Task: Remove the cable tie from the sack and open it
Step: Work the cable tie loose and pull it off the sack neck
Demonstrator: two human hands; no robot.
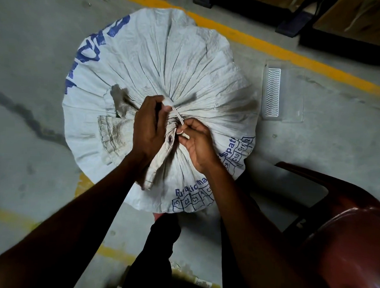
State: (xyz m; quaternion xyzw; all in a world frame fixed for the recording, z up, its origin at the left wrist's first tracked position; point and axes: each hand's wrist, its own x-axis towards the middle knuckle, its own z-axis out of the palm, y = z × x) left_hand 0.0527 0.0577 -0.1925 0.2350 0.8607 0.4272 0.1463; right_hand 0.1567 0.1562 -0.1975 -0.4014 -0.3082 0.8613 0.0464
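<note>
A full white woven sack with blue print stands on the concrete floor, its mouth gathered into a tight neck at the middle. A pale cable tie wraps that neck, its strap running up and left. My left hand grips the bunched sack neck and the strap's upper end. My right hand pinches the tie's lower end between thumb and fingers. A loose flap of sack cloth with an eyelet hangs down between my hands.
A clear plastic tray lies on the floor right of the sack. A dark red plastic chair stands at the lower right. Yellow floor lines run behind the sack. Dark shelving and boxes sit at the top right.
</note>
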